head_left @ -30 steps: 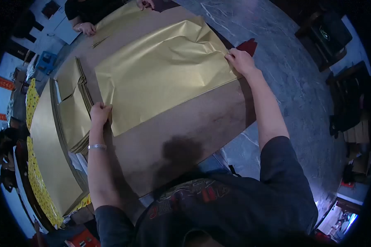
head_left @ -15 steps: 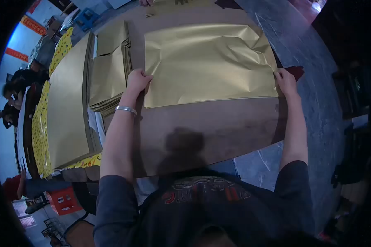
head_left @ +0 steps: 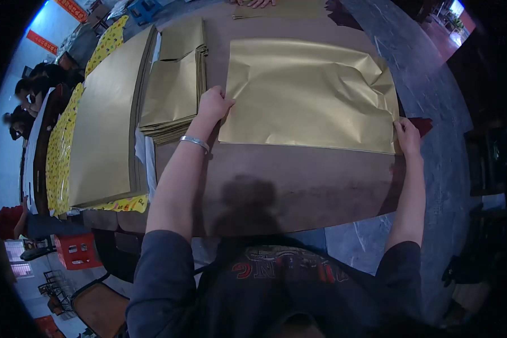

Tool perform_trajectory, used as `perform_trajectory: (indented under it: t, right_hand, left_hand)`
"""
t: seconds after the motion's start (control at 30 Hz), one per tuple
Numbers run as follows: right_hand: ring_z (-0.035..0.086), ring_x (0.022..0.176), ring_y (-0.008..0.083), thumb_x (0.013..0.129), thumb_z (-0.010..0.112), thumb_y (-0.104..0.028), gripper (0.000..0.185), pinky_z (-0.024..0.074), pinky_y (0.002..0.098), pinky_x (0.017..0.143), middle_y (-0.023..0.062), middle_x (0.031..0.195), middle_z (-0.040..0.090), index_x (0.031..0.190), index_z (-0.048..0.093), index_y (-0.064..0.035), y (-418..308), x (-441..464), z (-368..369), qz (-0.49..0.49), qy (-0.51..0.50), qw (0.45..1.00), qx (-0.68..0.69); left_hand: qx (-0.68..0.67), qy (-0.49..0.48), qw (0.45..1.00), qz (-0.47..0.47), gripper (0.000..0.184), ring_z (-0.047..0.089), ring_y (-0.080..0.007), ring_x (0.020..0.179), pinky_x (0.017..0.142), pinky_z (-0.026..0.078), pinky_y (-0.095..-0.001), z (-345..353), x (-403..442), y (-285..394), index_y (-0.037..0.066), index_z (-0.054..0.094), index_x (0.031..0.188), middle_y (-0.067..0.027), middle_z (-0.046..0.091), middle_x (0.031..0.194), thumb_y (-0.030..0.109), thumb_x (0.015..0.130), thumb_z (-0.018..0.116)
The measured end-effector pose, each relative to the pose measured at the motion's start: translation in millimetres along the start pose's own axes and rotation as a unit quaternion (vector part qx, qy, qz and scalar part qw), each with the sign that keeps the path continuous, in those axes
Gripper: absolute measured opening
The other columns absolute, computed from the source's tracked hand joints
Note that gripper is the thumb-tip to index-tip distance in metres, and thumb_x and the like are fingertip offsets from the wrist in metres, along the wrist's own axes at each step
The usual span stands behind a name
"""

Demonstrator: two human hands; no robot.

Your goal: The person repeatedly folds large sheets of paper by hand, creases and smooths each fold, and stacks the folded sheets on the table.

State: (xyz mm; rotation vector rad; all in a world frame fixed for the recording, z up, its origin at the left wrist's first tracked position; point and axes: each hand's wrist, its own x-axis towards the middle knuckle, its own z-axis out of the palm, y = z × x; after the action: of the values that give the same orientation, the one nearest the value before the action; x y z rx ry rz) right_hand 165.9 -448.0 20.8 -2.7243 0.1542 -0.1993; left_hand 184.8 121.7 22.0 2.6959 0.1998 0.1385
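A large gold sheet [head_left: 304, 96] lies on the brown table [head_left: 315, 186], wrinkled toward its right end. My left hand [head_left: 213, 106] pinches its left edge, and a silver bangle circles that wrist. At the lower right corner of the sheet, my right hand [head_left: 407, 135] is closed on the edge. Just left of my left hand is a stack of folded gold sheets [head_left: 172, 93]. Farther left, larger flat gold sheets [head_left: 107, 118] lie in a pile.
Across the table, a person's hand [head_left: 260, 3] rests by another gold sheet [head_left: 293, 9]. Dark red pieces [head_left: 419, 126] stick out at the right edge. Yellow patterned material [head_left: 62, 158] lies under the left pile. A red crate [head_left: 77, 251] and a chair [head_left: 100, 307] stand lower left.
The view has turned, so the sheet and stacks appear farther right and more level. Both my hands stay at the sheet's edges. The other person's hand has moved onto the far gold sheet.
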Motion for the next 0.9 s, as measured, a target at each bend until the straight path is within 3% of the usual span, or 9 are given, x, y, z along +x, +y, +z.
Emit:
perform_trajectory:
  t: [0.13,0.2,0.23,0.5,0.53,0.9]
  right_hand:
    - [0.064,0.101,0.0359,0.091,0.061,-0.029,0.032,0.0494,0.0422,0.086,0.0193,0.104,0.068,0.111,0.067,-0.0049,11.2,9.0,1.1,0.012,-0.010,1.000,0.018]
    - [0.065,0.086,0.0334,0.090,0.063,-0.030,0.030,0.0483,0.0414,0.076,0.0186,0.087,0.066,0.096,0.065,0.0001,15.0,7.5,4.1,-0.042,0.022,0.998,0.028]
    - [0.064,0.085,0.0343,0.090,0.063,-0.030,0.031,0.0480,0.0420,0.076,0.0189,0.087,0.066,0.094,0.064,0.0005,12.7,7.4,3.7,-0.018,0.009,0.999,0.027]
    - [0.064,0.093,0.0374,0.088,0.064,-0.033,0.032,0.0491,0.0440,0.081,0.0202,0.094,0.067,0.093,0.065,-0.0016,-6.9,-1.9,-7.0,0.031,-0.001,0.999,-0.009]
    - [0.064,0.099,0.0354,0.089,0.063,-0.032,0.031,0.0494,0.0443,0.086,0.0169,0.103,0.069,0.105,0.069,-0.0059,-10.1,-4.2,-8.4,0.032,-0.003,0.999,0.021]
    - [0.064,0.099,0.0333,0.088,0.063,-0.035,0.030,0.0495,0.0440,0.085,0.0141,0.103,0.068,0.101,0.067,-0.0078,-15.6,-2.9,-18.4,0.067,-0.049,0.996,-0.024]
  left_hand:
    - [-0.003,0.012,1.000,0.004,0.042,0.066,-0.0376,0.092,0.080,0.053,-0.0433,-0.9,-2.9,5.3,0.002,0.060,0.098,-0.0193,0.068,0.093,0.025,0.070,0.081]
    - [-0.001,0.023,1.000,0.016,0.045,0.065,-0.0376,0.096,0.083,0.053,-0.0422,3.7,-0.4,-1.5,0.001,0.060,0.102,-0.0193,0.068,0.098,0.025,0.071,0.081]
    - [0.015,0.007,1.000,0.005,0.047,0.065,-0.0374,0.099,0.085,0.053,-0.0419,1.0,-1.4,1.4,0.001,0.059,0.106,-0.0194,0.068,0.103,0.025,0.072,0.080]
    - [0.015,-0.009,1.000,0.000,0.045,0.066,-0.0332,0.099,0.086,0.053,-0.0400,-1.5,-0.8,2.4,0.001,0.060,0.105,-0.0169,0.069,0.102,0.026,0.073,0.079]
    - [0.008,-0.014,1.000,-0.018,0.043,0.066,-0.0329,0.098,0.086,0.053,-0.0402,-0.8,0.8,0.7,0.001,0.061,0.105,-0.0170,0.069,0.101,0.025,0.074,0.079]
    - [-0.009,-0.025,1.000,0.016,0.042,0.067,-0.0298,0.093,0.082,0.053,-0.0391,10.2,12.2,-25.0,0.002,0.062,0.105,-0.0149,0.069,0.096,0.025,0.074,0.078]
